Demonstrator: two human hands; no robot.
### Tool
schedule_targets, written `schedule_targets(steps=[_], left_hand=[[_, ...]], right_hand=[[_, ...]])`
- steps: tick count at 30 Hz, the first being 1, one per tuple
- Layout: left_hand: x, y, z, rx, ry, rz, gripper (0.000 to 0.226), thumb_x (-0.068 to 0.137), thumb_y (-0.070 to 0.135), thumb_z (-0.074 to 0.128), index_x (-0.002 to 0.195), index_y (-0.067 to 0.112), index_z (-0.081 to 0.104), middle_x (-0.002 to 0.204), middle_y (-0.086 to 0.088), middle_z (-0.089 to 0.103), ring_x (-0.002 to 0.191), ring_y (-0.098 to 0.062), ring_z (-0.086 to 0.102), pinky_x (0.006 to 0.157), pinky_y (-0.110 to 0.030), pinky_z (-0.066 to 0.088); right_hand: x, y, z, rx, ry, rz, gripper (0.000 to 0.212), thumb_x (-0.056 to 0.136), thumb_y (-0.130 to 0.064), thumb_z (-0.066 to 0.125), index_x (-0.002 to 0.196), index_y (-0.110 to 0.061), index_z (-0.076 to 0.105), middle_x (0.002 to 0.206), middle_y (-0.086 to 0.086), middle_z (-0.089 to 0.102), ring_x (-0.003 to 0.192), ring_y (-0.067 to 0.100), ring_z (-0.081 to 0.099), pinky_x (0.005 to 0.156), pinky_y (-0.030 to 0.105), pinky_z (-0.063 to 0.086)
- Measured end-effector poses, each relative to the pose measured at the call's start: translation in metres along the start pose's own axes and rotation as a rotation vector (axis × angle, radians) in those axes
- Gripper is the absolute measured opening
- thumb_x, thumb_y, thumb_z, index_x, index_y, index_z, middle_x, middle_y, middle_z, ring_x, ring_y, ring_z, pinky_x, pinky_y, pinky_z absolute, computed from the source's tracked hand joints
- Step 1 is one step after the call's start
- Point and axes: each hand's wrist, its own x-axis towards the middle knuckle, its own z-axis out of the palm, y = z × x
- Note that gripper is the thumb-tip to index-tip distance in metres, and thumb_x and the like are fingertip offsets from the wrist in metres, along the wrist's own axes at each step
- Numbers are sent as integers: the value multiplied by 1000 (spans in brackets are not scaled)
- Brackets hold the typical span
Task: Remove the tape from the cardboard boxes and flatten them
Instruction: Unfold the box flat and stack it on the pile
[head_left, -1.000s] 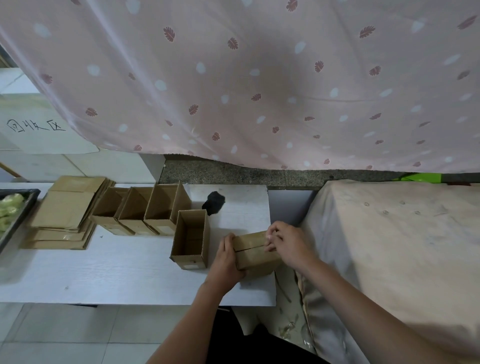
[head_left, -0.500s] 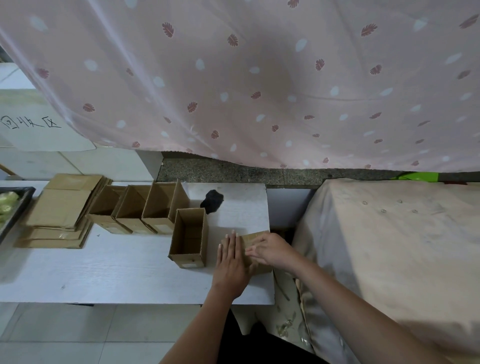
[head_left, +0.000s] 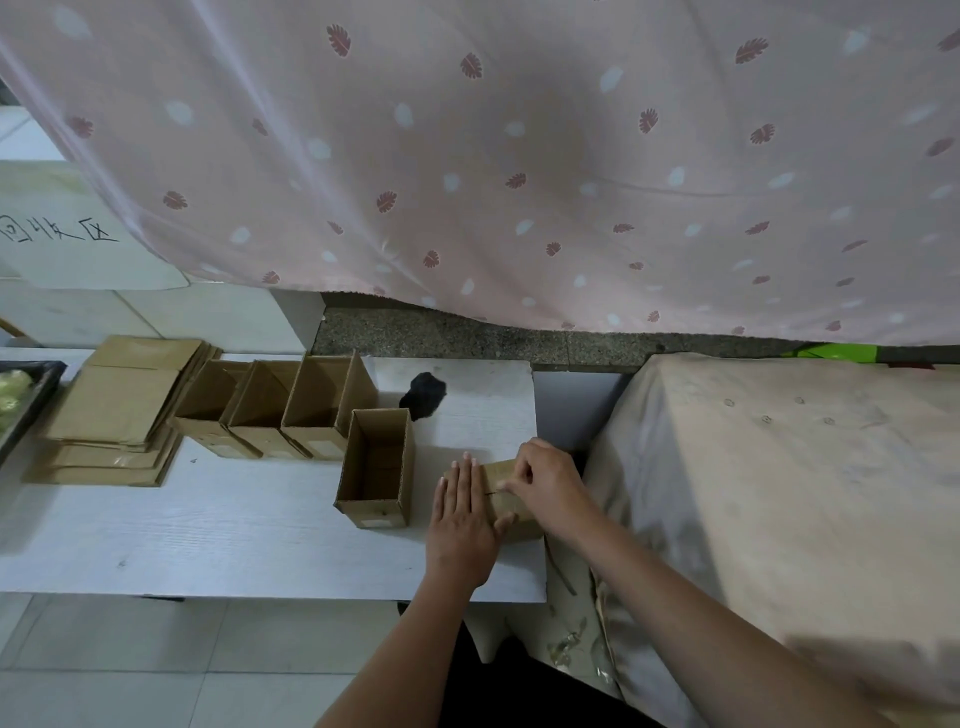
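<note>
A small closed cardboard box (head_left: 511, 512) lies on the white table (head_left: 208, 530) near its right front corner. My left hand (head_left: 462, 512) lies flat on the box's left side, fingers straight. My right hand (head_left: 545, 480) is over the box's top with its fingertips curled and pinching at the seam; the tape itself is too small to make out. Just left of them stands an open cardboard box (head_left: 376, 467). Three more open boxes (head_left: 275, 408) stand in a row further left, next to a stack of flattened boxes (head_left: 117, 410).
A black lump (head_left: 423, 395) lies at the table's back. A dark tray (head_left: 26, 395) with pale green contents sits at the far left. A cloth-covered surface (head_left: 779, 493) rises on the right, with scraps on the floor between. A pink curtain (head_left: 519, 156) hangs behind.
The box was held up between both hands; now it rests on the table. My left hand has flattened onto it and my right hand has moved to pinch at its top seam.
</note>
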Motion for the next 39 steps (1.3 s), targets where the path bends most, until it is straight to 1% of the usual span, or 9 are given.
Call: schedule_targets(steps=[3, 7, 11, 14, 18, 21, 24, 32, 39], left_hand=[[1, 0, 1, 12, -7, 0, 84, 99, 64, 5, 150, 6, -29, 158, -11, -34, 149, -25, -27, 125, -39, -12], [1, 0, 2, 32, -4, 5, 84, 99, 64, 3, 150, 6, -29, 157, -13, -35, 149, -28, -29, 125, -41, -12], [3, 4, 1, 70, 10, 38, 77, 103, 56, 4, 152, 4, -26, 158, -14, -34, 148, -28, -29, 123, -42, -15], [3, 8, 2, 43, 7, 73, 69, 107, 46, 6, 152, 4, -25, 161, -13, -31, 147, -26, -31, 122, -40, -18], [0, 11, 5, 1, 25, 75, 66, 107, 43, 6, 152, 4, -24, 161, -13, -30, 146, -26, -32, 120, -39, -21], [-1, 11, 7, -18, 40, 65, 68, 107, 45, 7, 153, 5, -22, 161, -13, -30, 148, -26, -30, 121, -40, -22], [0, 12, 9, -25, 30, 54, 73, 105, 52, 5, 154, 5, -23, 160, -11, -32, 148, -25, -30, 121, -40, -21], [3, 11, 11, -34, 19, 47, 73, 104, 53, 5, 153, 7, -26, 161, -11, -31, 149, -25, -29, 121, -40, -20], [2, 11, 10, -38, 12, 52, 73, 105, 52, 7, 153, 7, -24, 162, -11, -30, 148, -25, -30, 120, -40, -22]], right_hand=[[-1, 5, -9, -53, 36, 22, 38, 79, -25, 82, 65, -21, 47, 75, -9, 50, 72, 0, 43, 60, 13, 31], [-3, 18, -22, 102, 28, 128, 26, 77, -18, 84, 71, -18, 58, 69, -6, 60, 63, 4, 53, 63, 21, 49], [-7, 17, -20, 83, -58, 121, 27, 88, -16, 75, 112, -29, 74, 81, -15, 59, 73, -1, 52, 67, 11, 40], [-6, 13, -19, 83, -74, 155, 12, 87, -21, 76, 99, -20, 79, 86, -13, 70, 73, -2, 62, 71, 16, 48], [-7, 12, -19, 131, -158, 224, 25, 81, -27, 82, 104, -17, 76, 97, -6, 72, 87, 7, 68, 81, 22, 54], [-7, 13, -16, 45, -190, 219, 20, 90, -21, 72, 110, -19, 73, 100, -11, 66, 88, 2, 64, 66, 7, 46], [-5, 14, -14, 14, -168, 181, 9, 91, -12, 69, 94, -18, 64, 90, -7, 63, 70, 3, 68, 52, 8, 47], [-2, 7, -9, -202, -112, 1, 38, 80, -11, 79, 69, -20, 44, 84, -3, 50, 75, 16, 53, 66, 29, 45], [-3, 11, -1, -186, -162, -35, 37, 91, -8, 68, 124, -23, 60, 102, -4, 57, 86, 8, 57, 77, 24, 51]])
